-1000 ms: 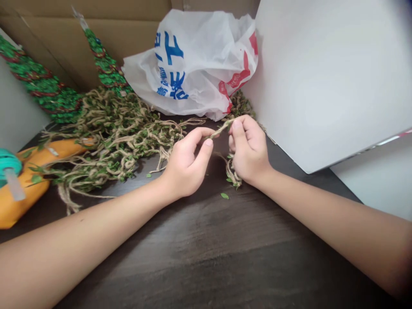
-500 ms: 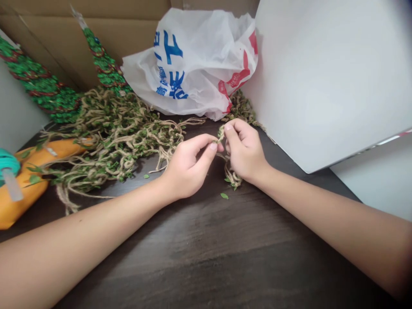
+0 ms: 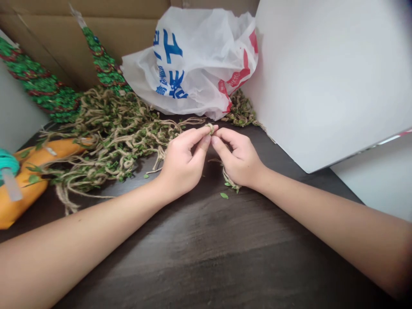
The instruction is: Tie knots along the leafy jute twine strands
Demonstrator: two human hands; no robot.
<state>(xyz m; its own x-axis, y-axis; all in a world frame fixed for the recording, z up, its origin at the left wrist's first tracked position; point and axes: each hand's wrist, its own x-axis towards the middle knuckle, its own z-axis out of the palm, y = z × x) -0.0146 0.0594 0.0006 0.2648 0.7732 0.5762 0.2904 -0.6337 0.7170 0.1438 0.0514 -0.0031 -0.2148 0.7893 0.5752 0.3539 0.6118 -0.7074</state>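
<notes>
A small loop of jute twine (image 3: 210,128) set with tiny green leaves is pinched by the fingers (image 3: 197,135) of the left hand (image 3: 182,165), while the fingers (image 3: 223,138) of the right hand (image 3: 240,159) are curled just beside it, any contact being hidden. The twine is judged light, soft and limp, with leaves that could easily be shed, so it would best be taken by the bare cord. More leafy twine (image 3: 116,137) is heaped on the dark wood-grain counter (image 3: 206,253), a loose leaf (image 3: 224,195) lying near the right hand. Behind, a crumpled white plastic bag (image 3: 189,56) stands between cardboard (image 3: 48,25) and a white board (image 3: 328,81)
</notes>
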